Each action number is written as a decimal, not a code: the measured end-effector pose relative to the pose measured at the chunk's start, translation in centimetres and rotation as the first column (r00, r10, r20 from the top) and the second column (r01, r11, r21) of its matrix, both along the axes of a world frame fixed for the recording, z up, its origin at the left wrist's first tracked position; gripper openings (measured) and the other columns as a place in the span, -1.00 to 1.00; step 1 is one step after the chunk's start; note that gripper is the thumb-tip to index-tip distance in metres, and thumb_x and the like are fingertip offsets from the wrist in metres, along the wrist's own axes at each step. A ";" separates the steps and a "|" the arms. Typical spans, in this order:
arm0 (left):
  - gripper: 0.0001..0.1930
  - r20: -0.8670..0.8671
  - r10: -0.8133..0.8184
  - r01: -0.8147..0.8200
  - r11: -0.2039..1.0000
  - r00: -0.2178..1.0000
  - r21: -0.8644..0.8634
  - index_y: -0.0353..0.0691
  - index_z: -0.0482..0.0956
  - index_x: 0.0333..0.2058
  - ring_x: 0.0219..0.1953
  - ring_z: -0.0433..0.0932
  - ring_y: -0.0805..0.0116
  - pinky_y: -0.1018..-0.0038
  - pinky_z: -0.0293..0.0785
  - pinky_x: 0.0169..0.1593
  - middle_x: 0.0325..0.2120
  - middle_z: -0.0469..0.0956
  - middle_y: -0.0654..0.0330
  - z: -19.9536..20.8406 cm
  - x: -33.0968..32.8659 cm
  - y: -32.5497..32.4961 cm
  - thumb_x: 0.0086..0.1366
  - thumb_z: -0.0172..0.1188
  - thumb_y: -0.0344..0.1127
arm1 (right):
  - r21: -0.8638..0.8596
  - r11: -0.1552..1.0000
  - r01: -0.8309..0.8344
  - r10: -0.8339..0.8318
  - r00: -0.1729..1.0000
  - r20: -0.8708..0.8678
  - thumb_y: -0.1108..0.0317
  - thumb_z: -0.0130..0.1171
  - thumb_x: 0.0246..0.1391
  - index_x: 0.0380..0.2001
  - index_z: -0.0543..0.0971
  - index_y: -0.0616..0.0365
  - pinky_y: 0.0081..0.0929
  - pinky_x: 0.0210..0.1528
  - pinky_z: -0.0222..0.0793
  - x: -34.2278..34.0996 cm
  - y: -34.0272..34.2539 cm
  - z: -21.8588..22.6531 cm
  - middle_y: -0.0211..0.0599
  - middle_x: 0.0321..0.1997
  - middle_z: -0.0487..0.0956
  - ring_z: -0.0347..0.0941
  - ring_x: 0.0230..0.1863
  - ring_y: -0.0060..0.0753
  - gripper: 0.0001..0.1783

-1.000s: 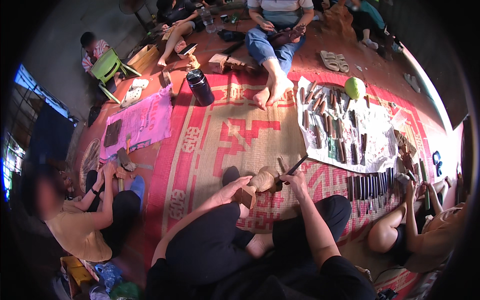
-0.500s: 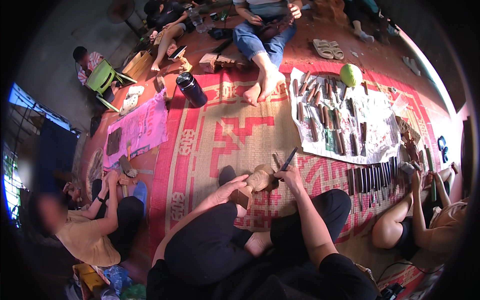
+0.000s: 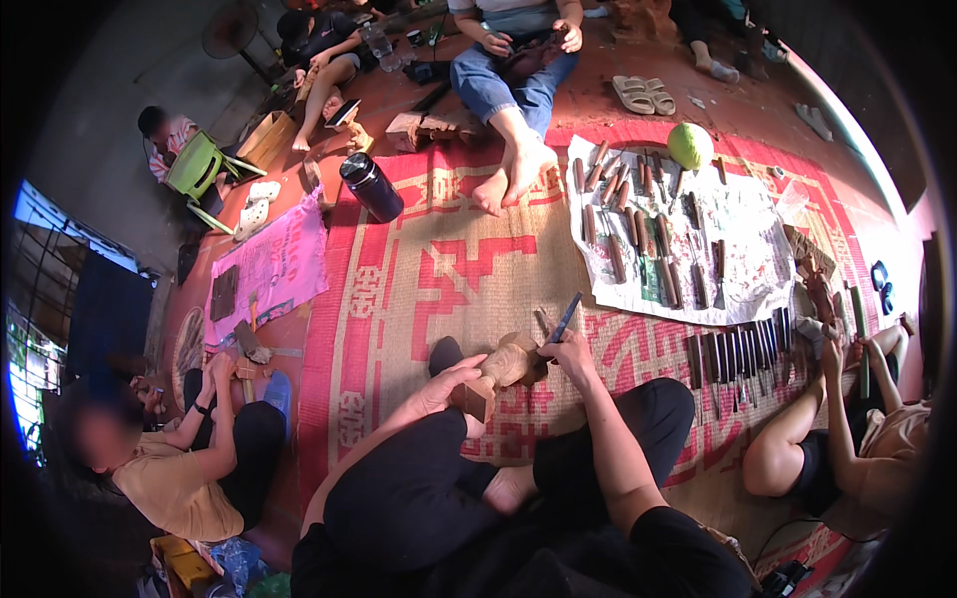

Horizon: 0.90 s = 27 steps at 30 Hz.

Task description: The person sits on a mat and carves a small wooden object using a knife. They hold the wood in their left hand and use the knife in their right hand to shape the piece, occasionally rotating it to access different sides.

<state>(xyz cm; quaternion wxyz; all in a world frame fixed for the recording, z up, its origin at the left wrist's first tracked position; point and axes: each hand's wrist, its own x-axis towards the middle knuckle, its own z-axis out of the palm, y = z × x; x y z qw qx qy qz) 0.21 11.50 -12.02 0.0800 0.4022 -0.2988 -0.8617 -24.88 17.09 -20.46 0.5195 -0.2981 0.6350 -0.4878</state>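
Largest item: patterned mat [image 3: 409, 324], red/straw-col., extending under, ahead of & to R of L hand [image 3: 451, 386] and R hand [image 3: 568, 354]. Next, co-workers, all seated: person in blue jeans [image 3: 528, 85], straight ahead of both hands at far side, bare feet on mat; person in tan top [image 3: 184, 483], well to L of L hand, own hands held close together; person at far R [image 3: 857, 458], well beyond R hand, arms fwd. White sheet [image 3: 743, 284], stained reddish in spots, lies ahead & to R of R hand, w/ brown-handled tools [image 3: 670, 269] spread on it. Pink sheet [image 3: 289, 244], ahead & well to L of L hand, w/ dark flat block [image 3: 225, 291] on top. Row of dark tools [image 3: 740, 361] laid side by side on mat, to R of R hand, near edge of white sheet. Dark flask w/ black lid [image 3: 371, 187], ahead & slightly L of L hand, at far part of mat. Carved wood piece [image 3: 508, 365], rounded body w/ squared block end, sits between hands: L hand partly curled, gripping block end; rounded part just beside R hand. Green round fruit [image 3: 690, 147], far ahead & R of R hand, at white sheet's far edge. Smallest: slim dark tool [image 3: 567, 314], R hand closed round it, free end pointing up & away from wrist; contact betw. tool & wood n/v, cannot tell.
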 end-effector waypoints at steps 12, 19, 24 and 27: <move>-0.26 -0.031 0.014 -0.013 0.999 0.999 0.034 -0.21 0.05 0.28 0.03 0.40 0.32 0.38 0.36 0.08 0.06 0.35 0.08 -0.2 0.4 0.1 0.16 0.17 -0.23 | -0.027 0.999 -0.018 0.020 0.999 0.044 0.48 0.25 -0.23 -0.43 0.58 0.30 -0.58 -0.35 0.36 -0.3 0.3 1.3 -0.38 -0.53 0.56 0.46 -0.46 -0.55 -0.80; -0.27 -0.028 0.021 -0.021 1.000 0.999 0.004 -0.21 0.07 0.28 0.09 0.35 0.33 0.39 0.28 0.15 0.06 0.35 0.07 -1.0 1.0 -0.2 0.16 0.17 -0.24 | -0.007 1.000 -0.006 0.006 0.993 0.120 0.46 0.25 -0.18 -0.57 0.53 0.18 -0.59 -0.38 0.37 -0.4 0.2 0.9 -0.43 -0.54 0.53 0.46 -0.48 -0.53 -0.92; -0.26 -0.093 0.052 -0.054 0.998 0.994 -0.022 -0.19 0.01 0.30 0.03 0.39 0.35 0.40 0.33 0.11 0.02 0.36 0.08 0.1 0.5 -0.2 0.18 0.14 -0.26 | -0.074 0.994 0.080 -0.065 0.980 0.190 0.45 0.25 -0.16 -0.56 0.56 0.16 -0.55 -0.35 0.35 -0.6 -0.1 0.1 -0.43 -0.53 0.55 0.46 -0.45 -0.53 -0.94; -0.23 -0.103 0.101 -0.103 0.995 0.990 -0.016 -0.15 -0.05 0.31 -0.06 0.46 0.28 0.34 0.40 0.04 -0.08 0.42 0.01 -0.5 0.4 -0.2 0.19 0.13 -0.27 | -0.097 0.989 0.114 -0.093 0.977 0.193 0.49 0.26 -0.18 -0.55 0.56 0.17 -0.59 -0.40 0.28 -0.2 -0.2 -0.1 -0.46 -0.55 0.53 0.39 -0.50 -0.59 -0.94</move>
